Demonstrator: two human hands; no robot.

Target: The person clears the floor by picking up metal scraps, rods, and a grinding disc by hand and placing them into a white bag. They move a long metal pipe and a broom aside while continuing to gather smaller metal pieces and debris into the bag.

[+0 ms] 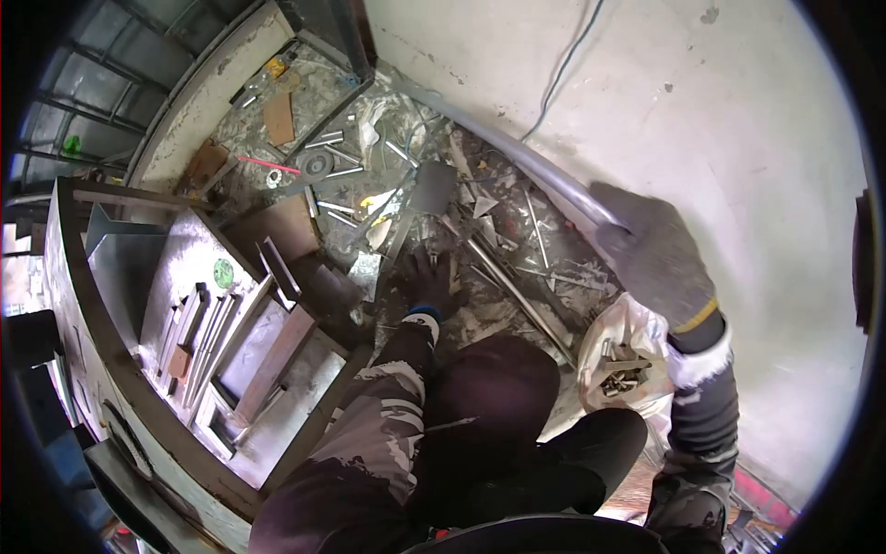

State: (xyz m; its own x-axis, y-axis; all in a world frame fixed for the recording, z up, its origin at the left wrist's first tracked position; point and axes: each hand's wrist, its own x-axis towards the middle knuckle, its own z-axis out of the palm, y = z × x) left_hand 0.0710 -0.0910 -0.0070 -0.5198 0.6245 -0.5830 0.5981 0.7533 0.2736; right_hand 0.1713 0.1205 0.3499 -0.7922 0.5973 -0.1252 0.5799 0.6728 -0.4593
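My right hand (660, 254), in a grey work glove with a yellow-edged cuff, is closed around the near end of a long grey metal pipe (526, 157). The pipe slants away to the upper left along the foot of the wall. My left hand (430, 284), in a dark glove, reaches down to the littered floor with its fingers stretched out. Just beyond it lies a dark flat block (432, 188). A thin metal tube (517, 291) lies to its right, and a bright scrap of sheet metal (365, 273) to its left.
A plastic bag (628, 323) of short metal pieces stands below my right hand. At left, a metal cabinet (249, 494) holds bars and profiles. Metal offcuts, a grey disc (317, 164) and a red stick (268, 164) litter the floor. A cable (565, 74) hangs along the wall.
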